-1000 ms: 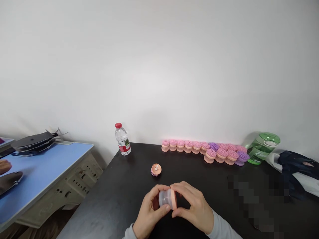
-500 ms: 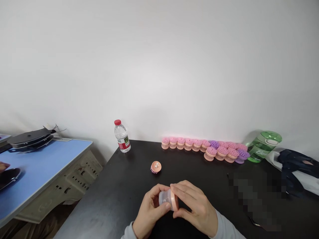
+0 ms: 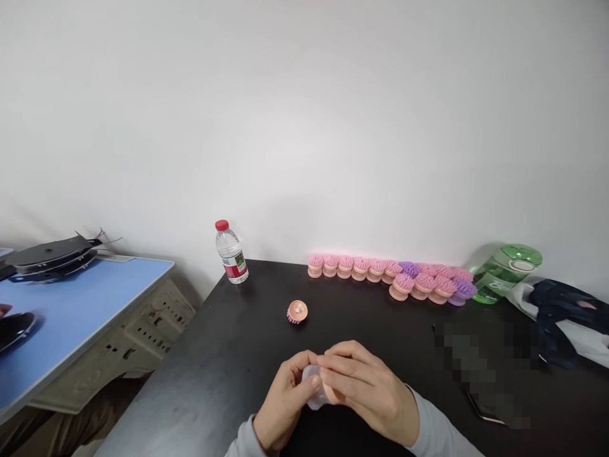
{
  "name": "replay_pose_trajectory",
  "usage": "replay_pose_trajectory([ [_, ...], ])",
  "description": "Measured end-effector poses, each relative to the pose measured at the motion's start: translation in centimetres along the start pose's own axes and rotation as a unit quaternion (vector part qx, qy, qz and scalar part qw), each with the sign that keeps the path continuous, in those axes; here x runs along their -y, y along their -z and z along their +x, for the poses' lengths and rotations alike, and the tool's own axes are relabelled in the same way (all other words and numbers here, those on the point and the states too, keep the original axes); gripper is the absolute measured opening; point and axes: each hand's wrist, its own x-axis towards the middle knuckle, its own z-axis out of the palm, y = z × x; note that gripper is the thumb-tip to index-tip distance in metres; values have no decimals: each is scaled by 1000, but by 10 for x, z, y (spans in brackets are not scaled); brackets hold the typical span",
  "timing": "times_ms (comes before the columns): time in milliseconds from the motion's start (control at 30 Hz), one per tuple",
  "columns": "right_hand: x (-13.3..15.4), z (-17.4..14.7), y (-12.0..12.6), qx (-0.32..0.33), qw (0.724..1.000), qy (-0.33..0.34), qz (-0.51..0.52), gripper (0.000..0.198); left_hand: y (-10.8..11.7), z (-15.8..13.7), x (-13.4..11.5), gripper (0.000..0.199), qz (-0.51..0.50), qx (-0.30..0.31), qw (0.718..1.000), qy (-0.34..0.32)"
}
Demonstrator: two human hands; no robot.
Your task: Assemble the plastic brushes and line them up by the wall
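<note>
Near the front of the black table, my left hand [image 3: 291,397] grips a small translucent plastic cup [image 3: 312,395], its thumb pressed along the side. My right hand [image 3: 368,388] is closed round the peach cap [image 3: 330,395] at the cup's right end, and its fingers hide most of that cap. Both hands meet over this one piece, which is tilted on its side. Beyond them a pink-bristled brush head [image 3: 297,311] lies tipped over, showing its peach underside and a white fitting in the middle.
Several finished-looking pink and purple round brushes [image 3: 360,269] stand along the wall. A red-capped water bottle [image 3: 232,254] is at the back left, a green bottle [image 3: 507,274] at the right beside dark fabric [image 3: 566,317]. A blue table [image 3: 95,317] adjoins on the left.
My right hand has turned and closed further over the peach cap, covering more of it. The cup has tilted slightly in my left hand. The view has shifted a little.
</note>
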Motion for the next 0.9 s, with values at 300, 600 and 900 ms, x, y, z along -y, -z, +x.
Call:
replay_pose_trajectory([
  [300,-8,-13,-16,20,977,-198,-75,65,-2,-2,4,34,55,-12,997,-46],
  [600,-13,-19,-14,34,957,-285,48,90,-2,1,0,37,102,-18,987,-120],
  [900,-18,-22,-10,41,940,-321,105,52,-2,-1,2,38,80,-51,991,-96],
])
